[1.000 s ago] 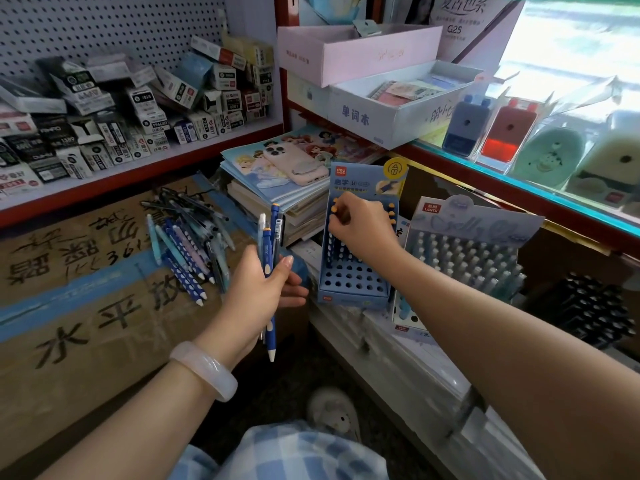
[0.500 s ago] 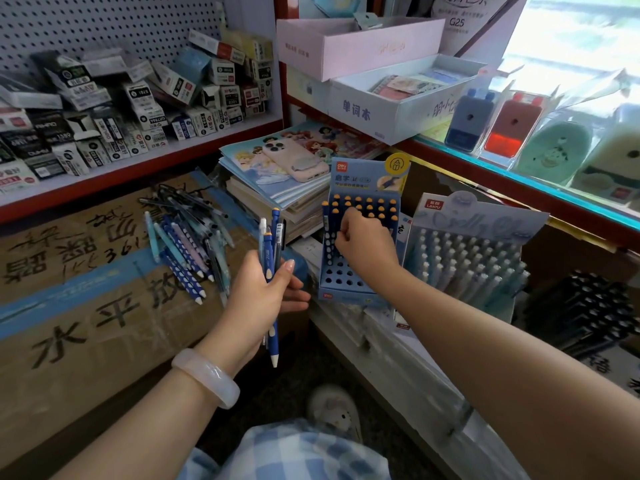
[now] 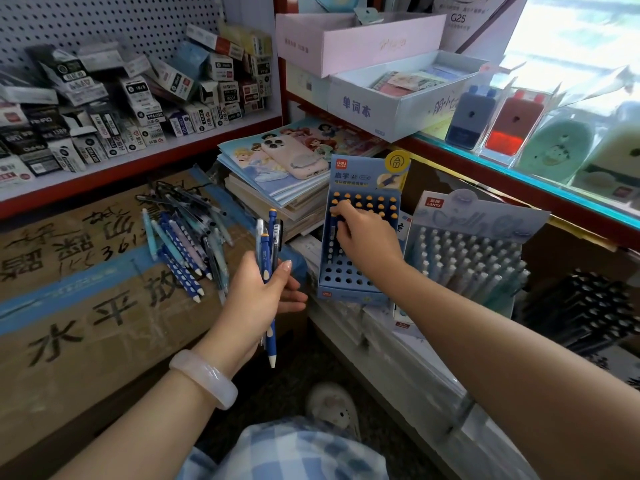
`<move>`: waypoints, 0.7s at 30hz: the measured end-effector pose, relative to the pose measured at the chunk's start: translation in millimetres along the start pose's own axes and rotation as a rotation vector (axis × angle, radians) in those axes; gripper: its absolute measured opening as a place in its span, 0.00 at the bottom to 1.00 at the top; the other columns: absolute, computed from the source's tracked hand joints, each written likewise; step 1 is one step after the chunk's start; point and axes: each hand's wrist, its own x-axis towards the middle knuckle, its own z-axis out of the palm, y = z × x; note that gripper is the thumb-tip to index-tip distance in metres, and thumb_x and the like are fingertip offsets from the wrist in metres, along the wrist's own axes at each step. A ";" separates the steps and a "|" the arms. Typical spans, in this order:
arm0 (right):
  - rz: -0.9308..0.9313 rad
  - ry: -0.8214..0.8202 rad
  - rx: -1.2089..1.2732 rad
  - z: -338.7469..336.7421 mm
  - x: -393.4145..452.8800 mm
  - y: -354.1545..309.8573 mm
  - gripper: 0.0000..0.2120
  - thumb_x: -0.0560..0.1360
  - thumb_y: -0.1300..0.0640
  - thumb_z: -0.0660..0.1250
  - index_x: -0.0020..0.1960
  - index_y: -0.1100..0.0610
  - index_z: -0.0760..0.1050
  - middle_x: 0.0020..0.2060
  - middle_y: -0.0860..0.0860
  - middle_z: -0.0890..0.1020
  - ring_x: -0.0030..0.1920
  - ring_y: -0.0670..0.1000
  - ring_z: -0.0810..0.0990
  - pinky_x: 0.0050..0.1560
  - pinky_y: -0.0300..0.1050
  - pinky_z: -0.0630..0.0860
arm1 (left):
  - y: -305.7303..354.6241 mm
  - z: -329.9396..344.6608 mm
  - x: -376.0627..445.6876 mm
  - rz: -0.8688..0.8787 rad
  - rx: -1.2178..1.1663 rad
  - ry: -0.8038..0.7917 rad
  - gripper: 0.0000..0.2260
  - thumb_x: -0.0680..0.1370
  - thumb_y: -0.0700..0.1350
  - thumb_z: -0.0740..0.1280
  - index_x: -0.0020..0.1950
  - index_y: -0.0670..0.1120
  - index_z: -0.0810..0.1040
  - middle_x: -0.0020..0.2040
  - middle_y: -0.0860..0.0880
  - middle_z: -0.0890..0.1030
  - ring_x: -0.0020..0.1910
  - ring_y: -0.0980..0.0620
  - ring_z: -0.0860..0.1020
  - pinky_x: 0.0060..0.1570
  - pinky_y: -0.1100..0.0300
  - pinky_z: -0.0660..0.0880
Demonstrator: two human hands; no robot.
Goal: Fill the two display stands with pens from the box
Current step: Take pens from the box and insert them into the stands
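Two display stands lean side by side on the low shelf; the blue stand (image 3: 360, 237) has its upper rows filled with yellow-capped pens and about four rows of holes bare at the bottom, while the pale stand (image 3: 467, 251) to its right looks full. The right hand (image 3: 367, 242) has curled fingers pinching one pen at the blue stand's left edge; the left hand (image 3: 263, 292) grips a bundle of about four pens (image 3: 267, 261), tips down, just left of that stand. A loose pile of pens (image 3: 183, 237), too tangled to count, lies on the cardboard box (image 3: 86, 306), near its right edge.
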 end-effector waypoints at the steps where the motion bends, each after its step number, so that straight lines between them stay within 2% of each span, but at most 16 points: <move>1: 0.003 -0.020 -0.003 -0.2 -2.7 0.0 0.12 0.80 0.59 0.56 0.63 0.56 0.69 0.41 0.51 0.77 0.40 0.57 0.78 0.33 0.47 0.70 | 0.2 -0.2 -0.5 0.000 -0.002 0.000 0.02 0.80 0.41 0.60 0.48 0.47 0.67 0.37 0.44 0.75 0.30 0.53 0.80 0.35 0.54 0.81; 3: 0.002 -0.046 -0.002 -2.4 -5.9 -1.5 0.12 0.80 0.59 0.56 0.63 0.56 0.68 0.39 0.52 0.78 0.39 0.57 0.78 0.33 0.47 0.72 | 0.5 0.0 -1.7 -0.001 -0.001 -0.001 0.02 0.80 0.41 0.60 0.48 0.47 0.67 0.37 0.45 0.75 0.31 0.52 0.80 0.36 0.54 0.81; 8: 0.005 -0.118 -0.075 -10.9 -4.6 -3.5 0.15 0.80 0.59 0.54 0.66 0.54 0.67 0.43 0.55 0.80 0.42 0.58 0.77 0.37 0.50 0.74 | 3.7 1.2 -5.5 -0.016 0.030 -0.035 0.02 0.79 0.42 0.61 0.48 0.48 0.69 0.38 0.45 0.77 0.33 0.50 0.81 0.36 0.55 0.81; 11: 0.013 -0.158 -0.070 -16.8 -5.2 -2.7 0.18 0.80 0.58 0.54 0.70 0.51 0.65 0.41 0.55 0.79 0.38 0.56 0.74 0.35 0.48 0.73 | 10.9 1.3 -9.4 0.026 0.059 -0.070 0.01 0.79 0.41 0.61 0.48 0.46 0.70 0.37 0.45 0.77 0.29 0.54 0.79 0.30 0.61 0.78; 13: 0.006 -0.115 -0.004 -22.8 -6.4 -5.0 0.20 0.80 0.58 0.55 0.71 0.50 0.64 0.37 0.51 0.78 0.36 0.53 0.74 0.35 0.49 0.75 | 15.9 1.2 -11.0 0.079 0.123 -0.076 0.02 0.79 0.42 0.62 0.46 0.45 0.71 0.35 0.47 0.77 0.24 0.58 0.74 0.23 0.66 0.72; 15: 0.008 -0.092 0.162 -30.9 -8.5 -14.0 0.18 0.80 0.56 0.57 0.70 0.51 0.66 0.35 0.49 0.78 0.35 0.52 0.77 0.37 0.51 0.78 | 19.8 1.7 -12.1 0.105 0.113 -0.085 0.03 0.79 0.42 0.62 0.45 0.45 0.71 0.33 0.48 0.77 0.21 0.59 0.70 0.20 0.67 0.66; 17: 0.038 -0.196 0.419 -39.3 -11.6 -28.7 0.13 0.81 0.54 0.57 0.62 0.54 0.74 0.39 0.51 0.81 0.39 0.53 0.80 0.43 0.51 0.80 | 22.6 3.7 -13.8 0.104 0.077 -0.118 0.03 0.78 0.42 0.62 0.45 0.45 0.71 0.32 0.48 0.76 0.20 0.59 0.68 0.20 0.67 0.63; 19: 0.100 -0.335 0.696 -44.9 -15.2 -39.7 0.12 0.82 0.56 0.55 0.53 0.57 0.77 0.42 0.51 0.81 0.43 0.50 0.80 0.46 0.46 0.80 | 24.7 7.1 -16.9 0.094 0.039 -0.151 0.03 0.79 0.43 0.61 0.46 0.46 0.72 0.31 0.48 0.75 0.21 0.58 0.68 0.20 0.67 0.63; 21: 0.168 -0.386 0.927 -47.5 -18.5 -44.2 0.12 0.82 0.58 0.56 0.53 0.60 0.78 0.46 0.54 0.81 0.46 0.48 0.80 0.47 0.42 0.80 | 27.4 10.1 -19.9 0.069 -0.036 -0.160 0.05 0.80 0.44 0.59 0.47 0.46 0.72 0.30 0.48 0.76 0.21 0.57 0.69 0.20 0.66 0.64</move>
